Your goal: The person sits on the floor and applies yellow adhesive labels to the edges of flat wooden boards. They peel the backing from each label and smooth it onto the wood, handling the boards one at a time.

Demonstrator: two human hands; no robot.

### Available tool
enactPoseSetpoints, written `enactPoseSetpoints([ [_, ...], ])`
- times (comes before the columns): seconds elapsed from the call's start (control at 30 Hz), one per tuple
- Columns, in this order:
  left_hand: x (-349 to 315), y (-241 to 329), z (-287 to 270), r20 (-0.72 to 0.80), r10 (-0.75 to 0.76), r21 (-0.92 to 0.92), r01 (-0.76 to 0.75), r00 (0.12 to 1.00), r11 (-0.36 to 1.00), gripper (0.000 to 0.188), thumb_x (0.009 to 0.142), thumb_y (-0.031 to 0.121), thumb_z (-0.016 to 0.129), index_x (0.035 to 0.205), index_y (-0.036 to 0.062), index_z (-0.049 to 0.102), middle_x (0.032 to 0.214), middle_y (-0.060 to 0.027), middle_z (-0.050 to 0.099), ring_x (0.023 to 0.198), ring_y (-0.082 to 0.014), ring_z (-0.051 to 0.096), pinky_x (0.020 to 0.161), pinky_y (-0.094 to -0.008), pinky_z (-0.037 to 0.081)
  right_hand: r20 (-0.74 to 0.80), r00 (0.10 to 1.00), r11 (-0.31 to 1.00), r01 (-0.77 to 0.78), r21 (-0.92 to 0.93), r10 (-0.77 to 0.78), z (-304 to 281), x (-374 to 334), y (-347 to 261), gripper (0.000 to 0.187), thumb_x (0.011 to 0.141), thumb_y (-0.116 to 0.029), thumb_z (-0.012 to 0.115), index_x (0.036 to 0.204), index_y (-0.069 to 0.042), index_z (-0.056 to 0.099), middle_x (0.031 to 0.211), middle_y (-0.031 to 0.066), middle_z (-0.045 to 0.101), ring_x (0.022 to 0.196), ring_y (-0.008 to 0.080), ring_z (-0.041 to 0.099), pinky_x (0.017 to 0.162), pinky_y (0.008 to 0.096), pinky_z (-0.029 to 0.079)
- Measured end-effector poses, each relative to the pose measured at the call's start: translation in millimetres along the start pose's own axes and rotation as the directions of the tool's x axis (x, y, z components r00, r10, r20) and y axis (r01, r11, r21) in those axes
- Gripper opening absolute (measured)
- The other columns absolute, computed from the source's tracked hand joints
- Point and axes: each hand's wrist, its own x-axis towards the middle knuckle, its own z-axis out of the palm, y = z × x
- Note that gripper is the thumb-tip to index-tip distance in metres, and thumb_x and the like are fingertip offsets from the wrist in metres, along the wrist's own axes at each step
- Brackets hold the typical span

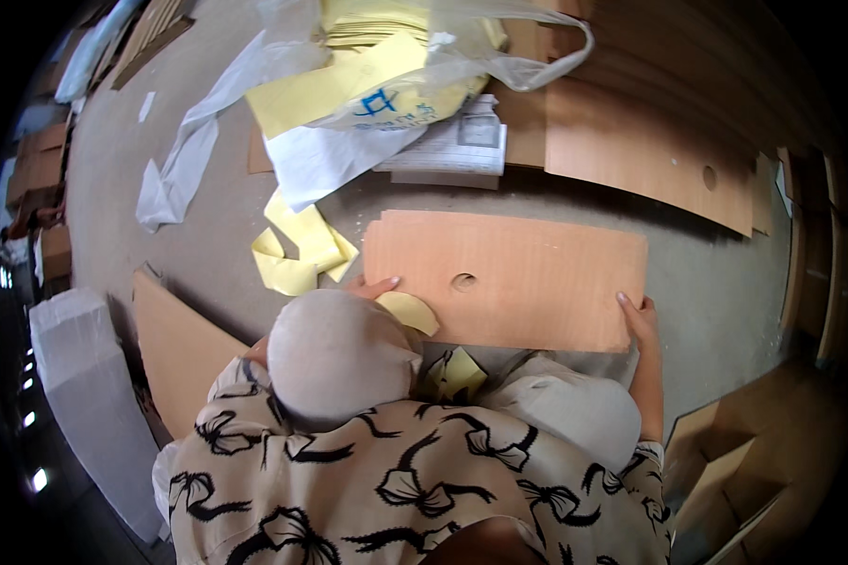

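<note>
A flat wood-grain panel (537,282) with an oval hole is held across in front of my knees. Along its upper left edge a second, offset edge shows, so more than one panel may be stacked. At the left end, my left hand (377,286) grips the edge with its thumb on top; the other fingers are hidden beneath. My right hand (639,316) holds the right end the same way, thumb near the corner. Beside my left knee, a rounded yellow piece (411,313) lies against the panel's lower left part. Another yellow scrap (458,375) is between my legs.
Beyond the panel sits a clear plastic bag (537,68) with yellow sheets (377,28). Printed papers (457,141) lie under it, and a curled yellow strip (301,250) nearby. More wood-grain panels (631,141) lie upper right. Cardboard (193,344) and a white block (89,395) stand left; a carton (725,461), lower right.
</note>
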Motion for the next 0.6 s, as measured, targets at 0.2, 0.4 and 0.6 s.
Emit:
enactPoseSetpoints([
  [0.2,35,8,-2,0.037,0.012,0.052,-0.014,0.999,0.999,0.087,0.074,0.046,0.073,0.133,-0.0044,0.033,0.118,-0.0157,0.055,0.101,-0.0228,0.057,0.086,-0.033,0.048,0.191,0.976,0.966,-0.15,0.212,0.109,-15,13,-6,0.093,0.068,-0.049,0.075,0.126,0.014,0.037,0.119,0.0252,0.052,0.107,0.0298,0.055,0.088,0.0364,0.047],
  [0.4,46,16,-9,0.107,-0.068,0.053,0.062,0.992,0.997,0.088,0.073,0.049,0.071,0.131,-0.0066,0.035,0.122,-0.017,0.052,0.109,-0.023,0.054,0.091,-0.0338,0.045,0.237,0.958,0.964,-0.203,0.173,0.159,-20,12,-13,0.09,0.076,-0.056,0.064,0.129,0.011,0.037,0.124,0.0207,0.052,0.115,0.0272,0.05,0.094,0.0343,0.043],
  [0.6,30,41,-29,0.163,-0.229,0.022,0.229,0.96,0.973,0.066,0.074,0.047,0.072,0.115,-0.0006,0.054,0.104,-0.0108,0.063,0.089,-0.0188,0.063,0.077,-0.0326,0.053,0.045,0.994,0.966,-0.089,-0.244,0.103,-28,0,-52,0.094,0.079,-0.066,0.051,0.121,0.017,0.044,0.119,0.0271,0.054,0.11,0.0314,0.053,0.091,0.0329,0.043],
])
